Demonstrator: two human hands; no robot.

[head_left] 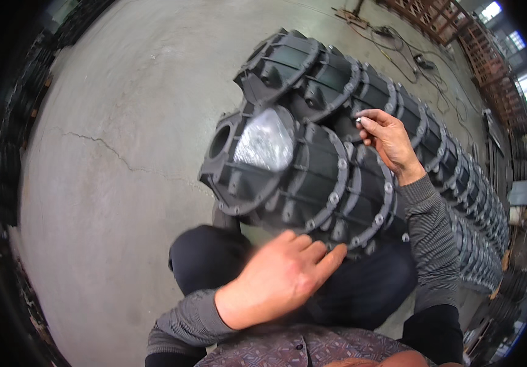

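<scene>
In front of my knees lies a dark grey ribbed metal housing (312, 177) with bolt holes along its curved flanges. A clear plastic bag (265, 140) with a silvery sheen rests on its left end. Over the gap between this housing and the row behind it, my right hand (385, 137) pinches a small shiny metal piece (359, 120) between thumb and fingertip; its exact kind is too small to tell. My left hand (282, 272), slightly blurred, is at the near edge of the housing, its fingers curled and the index finger by the flange. Whatever its fingers hold is hidden.
More housings (425, 131) stand in long rows reaching to the right. Cables (419, 64) lie on the concrete floor (122, 104) at the far right, near brown metal racks (489, 55). Stacked dark parts (25, 122) line the left side.
</scene>
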